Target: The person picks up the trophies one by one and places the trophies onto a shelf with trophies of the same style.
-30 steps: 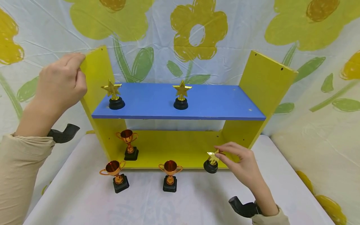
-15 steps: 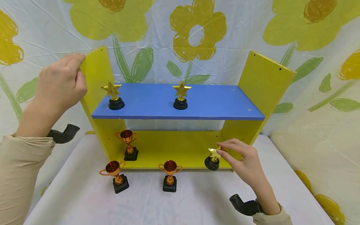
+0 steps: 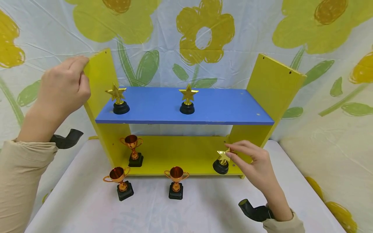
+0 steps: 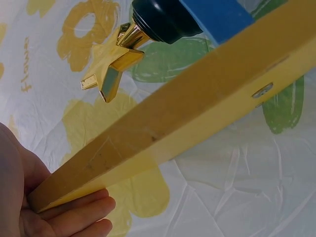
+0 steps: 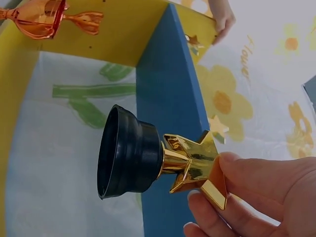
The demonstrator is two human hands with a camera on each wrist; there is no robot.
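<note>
My right hand point(image 3: 256, 165) pinches a gold star trophy point(image 5: 192, 160) by its star, between thumb and fingers. The trophy tilts, and its black round base point(image 3: 220, 167) hangs in front of the lower yellow shelf. My left hand point(image 3: 62, 85) grips the upper corner of the shelf unit's left yellow side panel point(image 4: 148, 133), thumb on one face and fingers on the other. Two more star trophies stand upright on the blue shelf point(image 3: 227, 105): one at the left point(image 3: 118, 100), one near the middle point(image 3: 187, 100).
On the lower yellow board point(image 3: 180, 155) a bronze cup trophy point(image 3: 134, 152) stands at the left. Two more bronze cups, one at left point(image 3: 122, 183) and one at centre point(image 3: 176, 183), stand on the white tabletop point(image 3: 145, 216). Behind hangs a flowered cloth point(image 3: 244, 35).
My right hand has lifted the star trophy slightly and shifted it a little to the right. The left hand keeps its grip on the panel.
</note>
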